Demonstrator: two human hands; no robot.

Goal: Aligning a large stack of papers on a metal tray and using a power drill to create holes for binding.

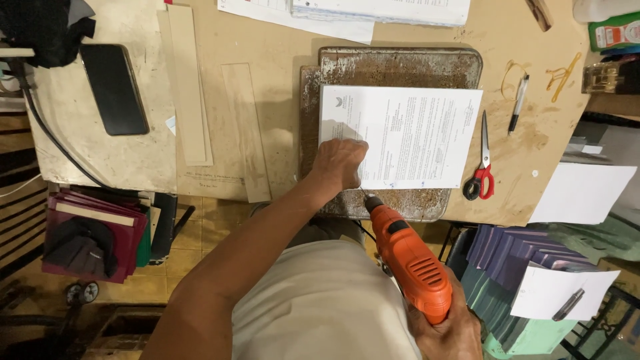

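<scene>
Orange drill (410, 263) with black chuck. White paper stack (400, 137), black print. Rusty brown-grey metal tray (400, 67). Tan bench (280, 53). Red-handled scissors (481, 163). Black phone (114, 88). Maroon books (93, 227).

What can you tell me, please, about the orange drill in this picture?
The orange drill is a handheld power drill with a plastic-looking body, black vent slots and a dark metal chuck. The right hand holds its rear handle, near the picture's lower edge. It points up and left, its thin bit reaching the lower left corner of the printed paper stack, which the left hand presses onto a rusty metal tray.
</scene>
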